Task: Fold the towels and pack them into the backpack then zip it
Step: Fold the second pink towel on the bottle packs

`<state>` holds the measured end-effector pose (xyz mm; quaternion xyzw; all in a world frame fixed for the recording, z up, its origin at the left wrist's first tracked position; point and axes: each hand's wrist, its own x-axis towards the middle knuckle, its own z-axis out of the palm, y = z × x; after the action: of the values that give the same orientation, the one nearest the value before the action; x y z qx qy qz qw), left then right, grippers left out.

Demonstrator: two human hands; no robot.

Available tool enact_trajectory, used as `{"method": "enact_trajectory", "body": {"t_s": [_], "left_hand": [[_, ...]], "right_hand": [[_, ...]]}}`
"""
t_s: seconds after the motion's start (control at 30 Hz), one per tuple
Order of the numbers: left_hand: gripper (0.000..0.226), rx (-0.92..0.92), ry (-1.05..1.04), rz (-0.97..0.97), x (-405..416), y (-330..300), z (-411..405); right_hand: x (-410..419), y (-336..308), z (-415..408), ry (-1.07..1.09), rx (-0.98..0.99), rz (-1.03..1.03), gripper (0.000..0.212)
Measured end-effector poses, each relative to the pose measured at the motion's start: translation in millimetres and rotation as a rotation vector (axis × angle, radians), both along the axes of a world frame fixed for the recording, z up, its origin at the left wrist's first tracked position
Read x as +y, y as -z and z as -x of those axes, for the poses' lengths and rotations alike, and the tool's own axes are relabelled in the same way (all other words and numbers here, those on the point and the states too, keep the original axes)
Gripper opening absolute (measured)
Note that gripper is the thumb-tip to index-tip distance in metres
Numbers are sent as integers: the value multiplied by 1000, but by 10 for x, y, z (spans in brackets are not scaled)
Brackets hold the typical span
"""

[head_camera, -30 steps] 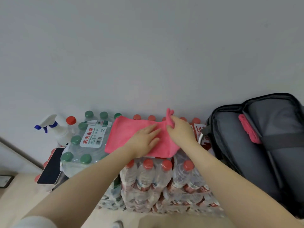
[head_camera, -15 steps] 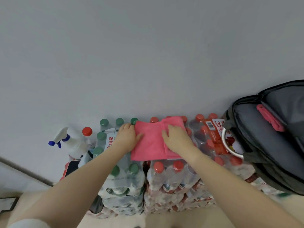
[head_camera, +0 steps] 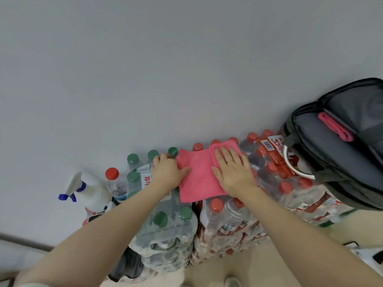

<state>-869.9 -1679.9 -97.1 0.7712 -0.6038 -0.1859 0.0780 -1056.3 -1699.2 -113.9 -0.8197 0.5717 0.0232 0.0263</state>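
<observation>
Backpack (head_camera: 339, 162): lies right of the pink towel, resting on the red-capped bottle packs, its main flap thrown wide; the zip is not yet run, and the right side of the bag is cut off by the frame edge.
Bottle packs (head_camera: 238, 220): shrink-wrapped water under the pink towel serves as the folding surface; green-capped packs sit to the towel's left, red-capped ones beneath and to its right.
Pink towel (head_camera: 196, 179): lies on top of the bottle packs, its right part already doubled over into a thicker band; I judge at least one more fold is due before packing.
Packed towel (head_camera: 335, 129): a pink roll, up and right of the pink towel, tucked at a pocket edge inside the backpack; so one towel seems done.
Right hand (head_camera: 232, 170): flat on the folded right band, fingers spread and straight, pressing.
Left hand (head_camera: 166, 172): at the towel's left edge, thumb on the cloth; the other fingers curl out of view, so whether they pinch the edge I cannot tell.
Hidden: how many towels remain is not shown; the towel's underside and the bag's depths are out of view.
</observation>
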Motion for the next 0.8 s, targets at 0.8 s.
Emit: {"method": "enact_trajectory", "body": {"t_s": [0.8], "left_hand": [[40, 248, 611, 199, -307, -62, 773]], "right_hand": [[-7, -308, 402, 334, -760, -235, 67]]}}
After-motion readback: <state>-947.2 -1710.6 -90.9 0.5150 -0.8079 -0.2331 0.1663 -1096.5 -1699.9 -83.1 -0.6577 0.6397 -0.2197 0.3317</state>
